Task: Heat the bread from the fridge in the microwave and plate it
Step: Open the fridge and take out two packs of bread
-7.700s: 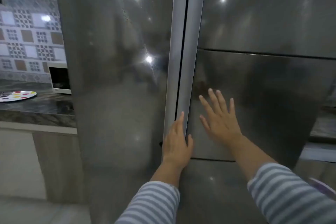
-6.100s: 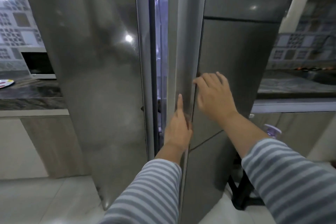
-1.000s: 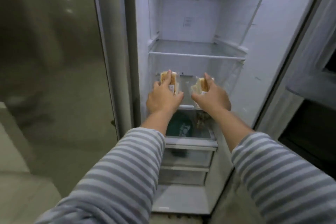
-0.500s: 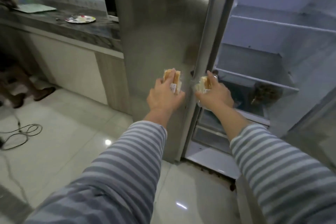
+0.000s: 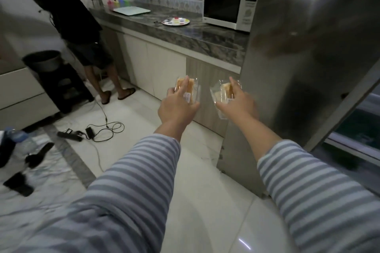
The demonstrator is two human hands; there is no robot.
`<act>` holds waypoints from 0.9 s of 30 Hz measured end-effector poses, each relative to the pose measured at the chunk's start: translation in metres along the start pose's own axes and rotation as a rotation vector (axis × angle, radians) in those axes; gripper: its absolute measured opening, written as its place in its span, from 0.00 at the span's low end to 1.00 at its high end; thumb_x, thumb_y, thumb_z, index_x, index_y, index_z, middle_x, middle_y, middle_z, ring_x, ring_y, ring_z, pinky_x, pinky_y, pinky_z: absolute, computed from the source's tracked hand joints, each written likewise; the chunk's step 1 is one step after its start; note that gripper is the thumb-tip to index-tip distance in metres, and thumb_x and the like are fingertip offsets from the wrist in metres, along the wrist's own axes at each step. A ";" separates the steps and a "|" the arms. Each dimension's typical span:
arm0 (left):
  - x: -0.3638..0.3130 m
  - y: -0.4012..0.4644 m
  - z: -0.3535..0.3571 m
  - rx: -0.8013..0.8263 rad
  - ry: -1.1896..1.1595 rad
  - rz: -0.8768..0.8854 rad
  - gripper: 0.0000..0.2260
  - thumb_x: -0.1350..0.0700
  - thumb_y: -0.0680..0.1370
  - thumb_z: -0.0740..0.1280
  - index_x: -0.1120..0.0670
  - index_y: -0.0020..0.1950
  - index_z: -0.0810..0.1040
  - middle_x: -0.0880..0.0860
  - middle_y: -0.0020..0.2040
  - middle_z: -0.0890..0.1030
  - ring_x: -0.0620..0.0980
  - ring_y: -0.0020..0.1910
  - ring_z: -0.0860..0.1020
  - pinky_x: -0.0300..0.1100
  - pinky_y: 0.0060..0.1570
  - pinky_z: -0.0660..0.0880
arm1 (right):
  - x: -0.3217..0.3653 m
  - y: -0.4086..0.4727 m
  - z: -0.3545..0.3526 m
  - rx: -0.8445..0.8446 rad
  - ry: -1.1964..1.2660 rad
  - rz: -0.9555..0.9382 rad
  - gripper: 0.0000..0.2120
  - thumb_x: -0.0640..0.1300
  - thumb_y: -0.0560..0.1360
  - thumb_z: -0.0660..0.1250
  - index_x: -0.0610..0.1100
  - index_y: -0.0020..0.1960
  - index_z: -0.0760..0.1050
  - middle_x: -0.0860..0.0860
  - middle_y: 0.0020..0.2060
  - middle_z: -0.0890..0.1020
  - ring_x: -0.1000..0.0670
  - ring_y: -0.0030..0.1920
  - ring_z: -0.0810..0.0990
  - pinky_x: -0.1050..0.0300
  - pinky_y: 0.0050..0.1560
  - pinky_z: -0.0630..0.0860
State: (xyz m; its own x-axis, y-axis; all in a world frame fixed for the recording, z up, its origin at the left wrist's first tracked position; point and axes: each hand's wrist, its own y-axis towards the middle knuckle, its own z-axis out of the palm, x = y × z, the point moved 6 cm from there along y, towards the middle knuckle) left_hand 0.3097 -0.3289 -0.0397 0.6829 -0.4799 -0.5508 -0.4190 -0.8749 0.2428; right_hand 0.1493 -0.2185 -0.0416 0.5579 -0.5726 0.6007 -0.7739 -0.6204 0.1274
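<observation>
My left hand (image 5: 176,107) grips a clear-wrapped piece of bread (image 5: 190,88), held upright in front of me. My right hand (image 5: 238,104) grips a second wrapped bread (image 5: 223,91) at the same height, a hand's width to the right. Both hang over the white floor, short of the counter. A white microwave (image 5: 227,6) with a dark, shut door stands at the right end of the dark stone counter (image 5: 197,33). A round plate with coloured dots (image 5: 175,22) lies on the counter left of the microwave. The grey fridge (image 5: 304,57) rises at the right, its right door open.
Another person in a black shirt (image 5: 76,16) stands at the counter's far left end. A cable and power adapter (image 5: 96,131) trail across the floor. A dark stool with a pot (image 5: 59,80) stands at the left. A bottle and dark items (image 5: 18,139) lie lower left.
I took both breads out of the fridge and turned left. The fridge interior has slid out of view to the right; counter, microwave and plate now face me.
</observation>
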 end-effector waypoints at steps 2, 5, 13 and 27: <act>0.021 0.018 -0.008 0.003 0.009 -0.030 0.33 0.40 0.72 0.64 0.32 0.74 0.53 0.51 0.63 0.71 0.55 0.58 0.75 0.45 0.45 0.69 | 0.023 0.009 0.021 0.017 0.020 -0.020 0.39 0.61 0.69 0.67 0.65 0.75 0.52 0.47 0.65 0.75 0.40 0.63 0.74 0.47 0.63 0.72; 0.044 0.052 -0.012 -0.007 0.005 -0.062 0.34 0.39 0.72 0.65 0.32 0.74 0.53 0.50 0.63 0.72 0.53 0.58 0.75 0.43 0.45 0.69 | 0.051 0.034 0.042 0.013 0.028 -0.057 0.39 0.61 0.69 0.67 0.65 0.75 0.53 0.47 0.65 0.75 0.41 0.64 0.73 0.46 0.64 0.72; 0.051 0.178 -0.002 -0.071 0.001 -0.054 0.34 0.40 0.73 0.65 0.32 0.75 0.52 0.50 0.62 0.72 0.54 0.58 0.76 0.43 0.45 0.68 | 0.098 0.158 0.079 0.010 0.040 -0.077 0.43 0.61 0.64 0.69 0.68 0.73 0.51 0.49 0.64 0.75 0.41 0.63 0.73 0.44 0.60 0.74; 0.049 0.423 0.049 -0.075 -0.058 -0.006 0.34 0.38 0.72 0.65 0.32 0.74 0.53 0.50 0.64 0.72 0.55 0.59 0.76 0.45 0.48 0.70 | 0.159 0.380 0.127 -0.074 -0.050 -0.070 0.40 0.61 0.68 0.69 0.68 0.74 0.52 0.48 0.67 0.72 0.41 0.67 0.71 0.47 0.61 0.71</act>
State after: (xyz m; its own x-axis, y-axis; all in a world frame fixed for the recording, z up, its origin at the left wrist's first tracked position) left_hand 0.1363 -0.7195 -0.0032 0.6487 -0.4721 -0.5969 -0.3675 -0.8811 0.2975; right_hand -0.0179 -0.6135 0.0022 0.6240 -0.5564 0.5487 -0.7516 -0.6195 0.2265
